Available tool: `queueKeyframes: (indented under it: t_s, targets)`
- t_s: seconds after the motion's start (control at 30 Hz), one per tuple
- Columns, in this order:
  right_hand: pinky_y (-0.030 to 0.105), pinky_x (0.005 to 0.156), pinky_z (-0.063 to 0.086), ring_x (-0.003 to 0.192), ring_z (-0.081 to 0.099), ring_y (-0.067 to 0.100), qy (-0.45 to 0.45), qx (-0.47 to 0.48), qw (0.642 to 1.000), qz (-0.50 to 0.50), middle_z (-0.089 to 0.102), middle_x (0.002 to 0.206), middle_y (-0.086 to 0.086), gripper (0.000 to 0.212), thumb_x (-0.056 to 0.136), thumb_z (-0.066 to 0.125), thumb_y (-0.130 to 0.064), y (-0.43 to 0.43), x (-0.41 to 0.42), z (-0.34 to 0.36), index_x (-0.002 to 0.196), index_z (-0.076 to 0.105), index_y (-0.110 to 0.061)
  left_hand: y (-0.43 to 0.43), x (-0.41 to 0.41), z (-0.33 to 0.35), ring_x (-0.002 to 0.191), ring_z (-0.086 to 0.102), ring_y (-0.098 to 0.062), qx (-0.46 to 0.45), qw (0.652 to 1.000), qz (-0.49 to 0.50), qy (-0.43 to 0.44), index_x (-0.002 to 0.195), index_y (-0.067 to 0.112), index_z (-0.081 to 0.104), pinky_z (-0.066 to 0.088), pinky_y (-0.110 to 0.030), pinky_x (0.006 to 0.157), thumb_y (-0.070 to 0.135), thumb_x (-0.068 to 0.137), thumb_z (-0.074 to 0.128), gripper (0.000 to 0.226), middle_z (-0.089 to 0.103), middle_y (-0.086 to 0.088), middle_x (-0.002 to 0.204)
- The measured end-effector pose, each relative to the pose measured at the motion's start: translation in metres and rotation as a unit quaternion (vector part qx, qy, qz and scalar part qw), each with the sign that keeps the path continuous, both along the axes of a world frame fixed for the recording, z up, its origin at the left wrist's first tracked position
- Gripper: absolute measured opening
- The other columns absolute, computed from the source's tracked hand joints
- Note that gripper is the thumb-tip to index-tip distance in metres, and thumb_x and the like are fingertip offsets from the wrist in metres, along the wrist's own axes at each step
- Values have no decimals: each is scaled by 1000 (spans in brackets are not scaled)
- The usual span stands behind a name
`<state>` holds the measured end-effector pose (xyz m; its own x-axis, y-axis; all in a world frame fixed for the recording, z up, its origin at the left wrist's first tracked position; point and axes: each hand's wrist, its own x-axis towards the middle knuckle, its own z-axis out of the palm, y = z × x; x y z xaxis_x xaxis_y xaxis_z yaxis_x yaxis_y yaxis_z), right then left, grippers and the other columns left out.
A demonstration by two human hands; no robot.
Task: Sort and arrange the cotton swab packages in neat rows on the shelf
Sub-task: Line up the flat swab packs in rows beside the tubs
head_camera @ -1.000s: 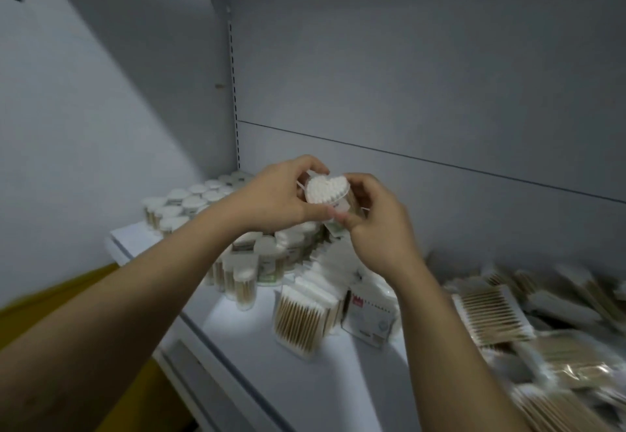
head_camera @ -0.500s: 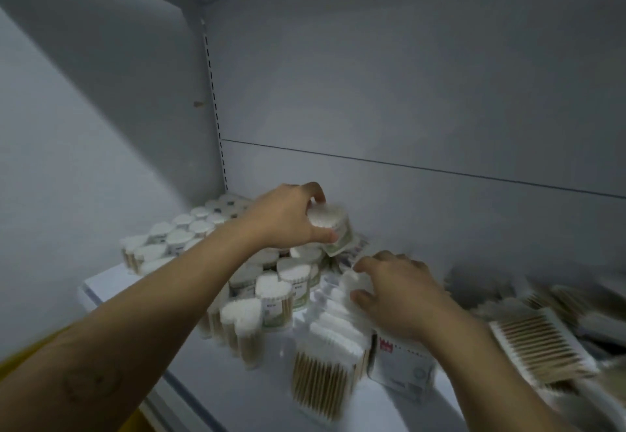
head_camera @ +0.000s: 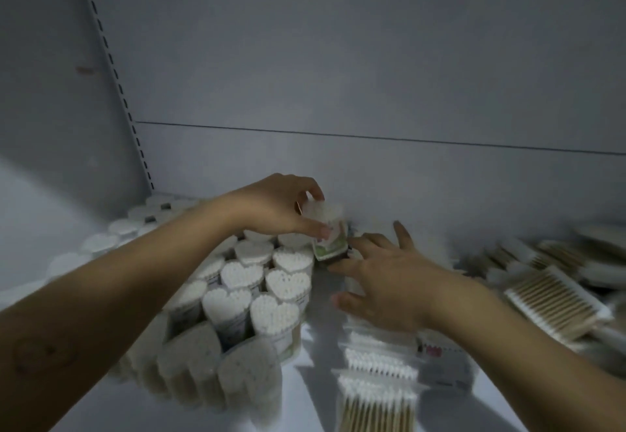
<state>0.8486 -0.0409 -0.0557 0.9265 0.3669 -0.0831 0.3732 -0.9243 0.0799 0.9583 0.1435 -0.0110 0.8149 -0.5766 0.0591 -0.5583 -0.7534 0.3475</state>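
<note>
My left hand (head_camera: 277, 210) grips a heart-shaped tub of cotton swabs (head_camera: 327, 228) by its top, tilted, at the back right end of a block of upright heart-shaped tubs (head_camera: 257, 282) on the white shelf (head_camera: 315, 397). My right hand (head_camera: 382, 279) lies just to the right, fingers spread and straight, fingertips near the tub's base, resting over a row of flat swab packs (head_camera: 376, 364). What the right palm covers is hidden.
More round-topped tubs (head_camera: 122, 228) line the shelf's left back corner. A loose heap of flat swab packs (head_camera: 555, 299) spreads over the right side. The grey back wall (head_camera: 372, 76) stands close behind the tubs; a slotted upright (head_camera: 115, 79) runs up the left.
The view has dropped closer to the shelf. My left hand has carried the tub down and right to the block's back end. My right hand has slid forward toward the tub with fingers spread.
</note>
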Motion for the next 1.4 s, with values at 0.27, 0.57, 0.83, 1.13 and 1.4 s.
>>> queueKeyframes:
  t_s: [0.27,0.57,0.83,1.13,1.4]
  targets:
    - [42,115,19,130,40,18,-42,90,992,-75,42,145,-7,35,97,44,-43,-12,34,29,131,51,-36,21,10,18,88,60,1,-101,993,-7,-53,116,41,55,48,-19,77,65,64,74,60,59,17,103]
    - [39,108,17,130,38,22,-10,-39,997,-70,40,148,-3,57,90,57,-26,14,102,17,144,36,-31,41,-1,18,80,59,5,-153,982,39,-108,113,41,55,43,-13,68,62,64,77,58,56,22,98]
    - [36,95,27,104,54,23,-33,-131,990,-50,61,117,2,34,88,53,-22,19,117,9,122,60,-20,56,-13,11,80,59,5,-143,981,71,-112,112,44,55,46,-17,72,69,60,73,61,57,22,99]
    - [32,93,28,94,57,20,-121,-120,983,-62,64,99,0,27,90,53,-42,19,125,0,98,63,-19,49,-16,10,85,59,-5,-125,981,91,-118,116,40,55,48,-26,81,65,64,76,61,60,13,104]
    - [36,105,21,123,43,20,-100,-13,992,-72,50,133,-1,43,92,49,-53,-5,94,22,129,53,-31,30,-13,4,90,57,-10,-102,987,87,-94,119,39,53,48,-30,82,64,66,73,62,57,12,108]
